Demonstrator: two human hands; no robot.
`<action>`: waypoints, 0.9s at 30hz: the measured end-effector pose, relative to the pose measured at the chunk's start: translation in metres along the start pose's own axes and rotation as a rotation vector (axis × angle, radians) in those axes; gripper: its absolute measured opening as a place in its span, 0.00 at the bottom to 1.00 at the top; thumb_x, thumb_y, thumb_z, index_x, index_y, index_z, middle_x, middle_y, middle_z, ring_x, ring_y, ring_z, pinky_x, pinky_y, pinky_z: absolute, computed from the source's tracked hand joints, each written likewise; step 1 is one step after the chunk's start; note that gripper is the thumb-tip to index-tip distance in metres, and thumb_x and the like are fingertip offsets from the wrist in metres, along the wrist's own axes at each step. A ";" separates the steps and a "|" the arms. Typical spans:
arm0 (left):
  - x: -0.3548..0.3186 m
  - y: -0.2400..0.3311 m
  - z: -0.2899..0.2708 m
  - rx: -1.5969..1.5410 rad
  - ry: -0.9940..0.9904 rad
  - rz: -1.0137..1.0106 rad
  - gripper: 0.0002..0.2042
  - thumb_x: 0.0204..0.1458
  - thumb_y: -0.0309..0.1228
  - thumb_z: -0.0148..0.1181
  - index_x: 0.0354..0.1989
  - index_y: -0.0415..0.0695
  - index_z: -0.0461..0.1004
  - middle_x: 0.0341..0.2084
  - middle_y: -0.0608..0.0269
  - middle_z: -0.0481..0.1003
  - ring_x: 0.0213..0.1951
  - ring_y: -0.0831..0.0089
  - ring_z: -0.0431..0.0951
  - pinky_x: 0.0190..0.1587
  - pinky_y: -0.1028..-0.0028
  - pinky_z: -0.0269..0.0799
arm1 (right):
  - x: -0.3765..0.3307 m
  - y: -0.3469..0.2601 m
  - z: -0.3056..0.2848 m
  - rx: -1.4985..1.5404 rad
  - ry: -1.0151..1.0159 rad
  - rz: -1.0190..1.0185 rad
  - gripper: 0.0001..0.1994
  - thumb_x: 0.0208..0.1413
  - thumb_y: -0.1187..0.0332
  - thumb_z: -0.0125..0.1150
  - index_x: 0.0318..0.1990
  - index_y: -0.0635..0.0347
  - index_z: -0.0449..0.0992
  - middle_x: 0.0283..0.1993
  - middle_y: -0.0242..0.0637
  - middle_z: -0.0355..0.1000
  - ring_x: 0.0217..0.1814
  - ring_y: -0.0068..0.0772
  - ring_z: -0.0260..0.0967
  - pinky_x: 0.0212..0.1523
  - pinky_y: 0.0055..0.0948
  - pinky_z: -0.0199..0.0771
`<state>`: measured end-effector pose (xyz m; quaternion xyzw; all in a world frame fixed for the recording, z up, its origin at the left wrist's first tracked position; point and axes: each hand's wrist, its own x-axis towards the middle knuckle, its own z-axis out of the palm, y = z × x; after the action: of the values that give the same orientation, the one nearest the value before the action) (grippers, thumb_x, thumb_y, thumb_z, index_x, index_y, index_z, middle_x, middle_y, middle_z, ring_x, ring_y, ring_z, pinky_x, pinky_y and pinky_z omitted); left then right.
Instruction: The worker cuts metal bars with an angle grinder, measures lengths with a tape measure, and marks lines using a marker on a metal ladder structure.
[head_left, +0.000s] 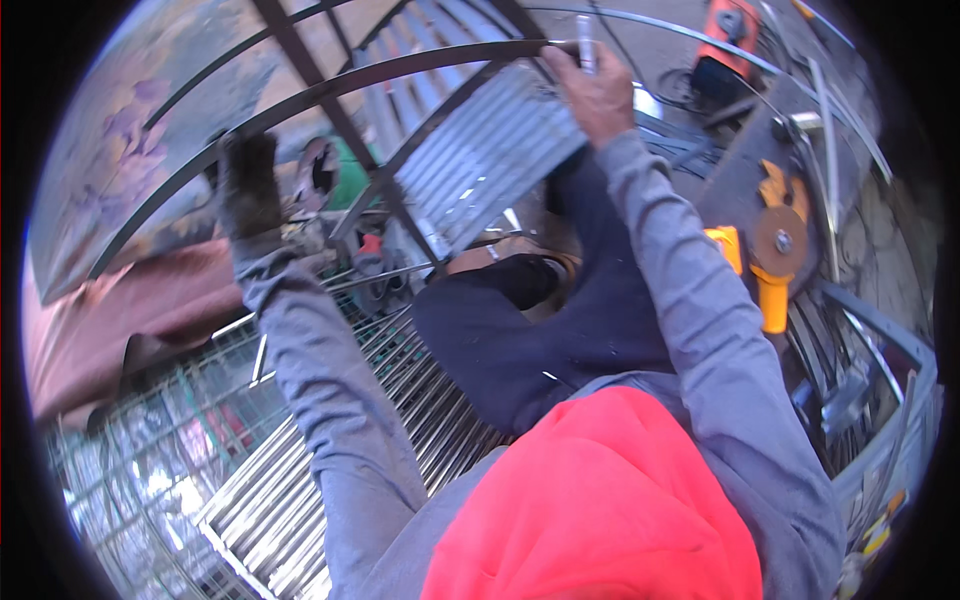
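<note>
My left hand [250, 178], in a dark work glove, is closed around a long, curved-looking flat metal bar [390, 63] of a dark metal frame [345, 125]. My bare right hand [602, 100] is at the bar's right end, fingers closed on a slim white marker-like stick [585, 42] that stands upright. Its thumb lies close to the bar; I cannot tell whether it also grips the metal. Crossing bars of the frame extend up past the top edge. Beneath it lies a corrugated metal sheet [490, 150], in front of my legs.
On the right, a yellow angle grinder [773, 300] with a brown disc [781, 240] lies beside cables and metal scraps. An orange machine [730, 35] stands at far right. A metal grille [290, 490] and green wire mesh [150, 480] lie lower left, near a brown cover [140, 320].
</note>
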<state>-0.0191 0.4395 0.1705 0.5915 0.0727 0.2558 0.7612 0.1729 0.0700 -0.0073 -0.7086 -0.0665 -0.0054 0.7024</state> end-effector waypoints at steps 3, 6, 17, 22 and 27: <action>0.004 -0.019 0.030 0.000 0.019 0.043 0.09 0.63 0.26 0.62 0.50 0.49 0.79 0.40 0.58 0.83 0.41 0.60 0.85 0.49 0.55 0.84 | 0.013 0.024 -0.006 0.013 0.041 -0.045 0.20 0.56 0.51 0.74 0.40 0.61 0.83 0.32 0.35 0.81 0.33 0.28 0.77 0.38 0.31 0.77; -0.003 -0.013 0.041 0.061 0.059 0.074 0.09 0.62 0.26 0.63 0.50 0.47 0.77 0.39 0.56 0.82 0.41 0.60 0.85 0.48 0.58 0.84 | 0.006 0.012 -0.006 -0.074 0.030 0.015 0.20 0.56 0.50 0.74 0.41 0.60 0.84 0.33 0.36 0.81 0.33 0.28 0.78 0.38 0.31 0.77; 0.007 -0.002 0.036 0.116 0.021 0.101 0.10 0.63 0.27 0.63 0.52 0.44 0.78 0.43 0.54 0.82 0.45 0.60 0.84 0.52 0.58 0.83 | 0.013 0.015 0.001 -0.084 0.019 0.056 0.20 0.56 0.52 0.76 0.44 0.61 0.85 0.34 0.28 0.80 0.35 0.18 0.72 0.39 0.23 0.73; -0.002 -0.008 0.076 0.225 0.089 0.067 0.08 0.64 0.33 0.63 0.50 0.50 0.76 0.36 0.66 0.79 0.38 0.71 0.82 0.39 0.69 0.81 | 0.021 0.024 -0.004 0.050 0.001 0.071 0.19 0.55 0.55 0.77 0.43 0.64 0.85 0.35 0.29 0.80 0.35 0.17 0.72 0.38 0.20 0.72; -0.006 -0.013 0.084 0.352 0.159 -0.036 0.11 0.63 0.30 0.63 0.53 0.46 0.73 0.36 0.62 0.80 0.39 0.67 0.83 0.42 0.68 0.82 | 0.025 0.024 -0.005 0.026 -0.040 0.107 0.20 0.56 0.55 0.76 0.44 0.65 0.84 0.35 0.28 0.79 0.35 0.17 0.73 0.37 0.20 0.72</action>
<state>0.0145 0.3621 0.1818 0.6918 0.1869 0.2715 0.6424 0.2002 0.0667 -0.0290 -0.7018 -0.0429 0.0472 0.7095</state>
